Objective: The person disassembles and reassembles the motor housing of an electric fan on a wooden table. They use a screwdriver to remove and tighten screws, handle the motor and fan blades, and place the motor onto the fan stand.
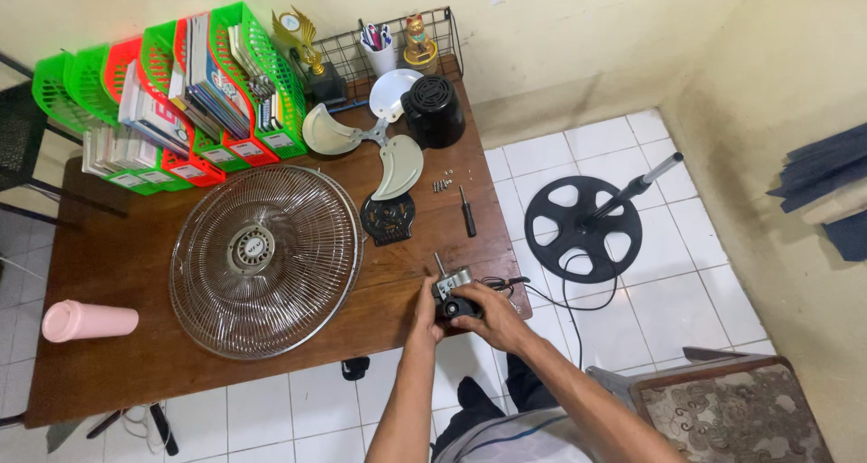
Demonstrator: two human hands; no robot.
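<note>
At the near edge of the brown wooden table (117, 273), both of the person's hands are closed around a small grey-and-black fan motor with a short metal shaft (451, 291). The left hand (424, 314) has its fingers curled against the motor's left side, and the right hand (488, 314) wraps it from the right and underneath, so the motor sits between the two palms right at the table's front corner. A black cord (560, 291) runs from it over the edge toward the black round fan base with its upright pole (582, 217) on the white tiled floor. Just left of the hands lies a large round wire fan guard (265, 260), flat on the table. Behind the motor are a black perforated back plate (387, 219), a black-handled screwdriver (467, 212), a little cluster of screws (442, 184), a beige three-bladed fan propeller (370, 138) and a black domed motor cover (433, 111). A pink cylindrical tumbler (88, 320) lies on its side far to the left.
</note>
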